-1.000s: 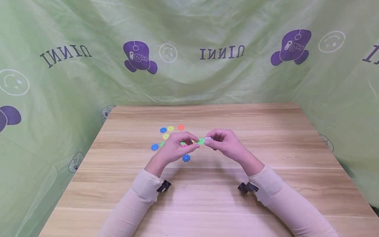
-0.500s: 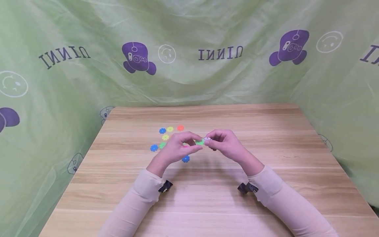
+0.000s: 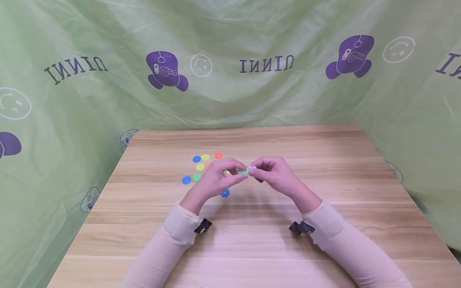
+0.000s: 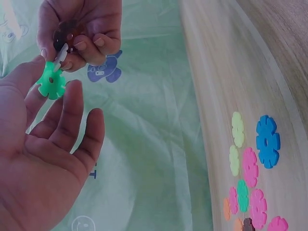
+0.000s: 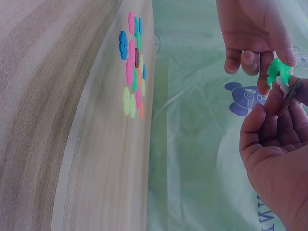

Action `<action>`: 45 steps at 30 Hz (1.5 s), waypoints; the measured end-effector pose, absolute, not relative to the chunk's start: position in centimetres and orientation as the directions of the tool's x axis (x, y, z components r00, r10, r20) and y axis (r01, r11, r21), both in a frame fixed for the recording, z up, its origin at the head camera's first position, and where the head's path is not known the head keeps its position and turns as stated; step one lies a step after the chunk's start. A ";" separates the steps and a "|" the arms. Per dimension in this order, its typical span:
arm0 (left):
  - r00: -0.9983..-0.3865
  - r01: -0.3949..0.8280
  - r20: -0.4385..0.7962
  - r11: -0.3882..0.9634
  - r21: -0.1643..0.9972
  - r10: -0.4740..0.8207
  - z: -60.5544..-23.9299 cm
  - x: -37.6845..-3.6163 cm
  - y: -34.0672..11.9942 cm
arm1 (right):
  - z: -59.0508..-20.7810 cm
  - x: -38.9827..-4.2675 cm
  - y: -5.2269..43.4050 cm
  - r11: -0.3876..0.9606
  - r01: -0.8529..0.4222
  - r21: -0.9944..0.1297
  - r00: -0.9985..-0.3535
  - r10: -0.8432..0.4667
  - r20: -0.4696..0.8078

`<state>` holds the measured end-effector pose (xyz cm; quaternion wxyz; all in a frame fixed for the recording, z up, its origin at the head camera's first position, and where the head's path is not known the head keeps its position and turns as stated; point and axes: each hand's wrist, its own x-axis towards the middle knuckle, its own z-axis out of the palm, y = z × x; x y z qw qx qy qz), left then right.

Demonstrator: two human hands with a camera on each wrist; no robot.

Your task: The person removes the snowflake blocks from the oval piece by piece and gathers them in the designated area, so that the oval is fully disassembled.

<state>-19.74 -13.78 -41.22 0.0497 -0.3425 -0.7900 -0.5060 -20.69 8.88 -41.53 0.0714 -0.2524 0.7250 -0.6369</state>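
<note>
In the head view my left hand (image 3: 217,178) and right hand (image 3: 277,172) meet above the table. The left thumb and fingers pinch a green notched flower disc (image 4: 52,83) at its edges. A white notched disc (image 4: 61,57) stands edge-on against the green one, seemingly slotted into it. My right hand grips the white disc together with a dark brown, translucent disc (image 4: 67,34), its fingers curled behind them. How the brown and white discs join is partly hidden by the right fingers.
Several loose flower discs lie on the wooden table (image 3: 324,240), left of and under the left hand. Among them are a blue disc (image 3: 186,180), an orange disc (image 3: 218,155) and a pink disc (image 4: 258,208). A green printed curtain (image 3: 230,100) hangs behind the table.
My left hand has shifted slightly right, its fingertips moving further along the green disc towards the white one. The right hand stays nearly still, holding the white and brown discs.
</note>
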 end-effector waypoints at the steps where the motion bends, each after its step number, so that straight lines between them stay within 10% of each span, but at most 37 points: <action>1: -0.755 0.599 0.433 0.249 0.761 0.492 -41.2 -19.7 -13.8 | -41.5 -20.7 8.9 0.063 -0.275 -0.959 -0.863 -0.456 0.217; 45: -0.731 0.619 0.425 0.257 0.742 0.534 -40.9 -19.9 -14.1 | -41.1 -20.5 8.5 0.110 -0.303 -0.947 -0.891 -0.384 0.240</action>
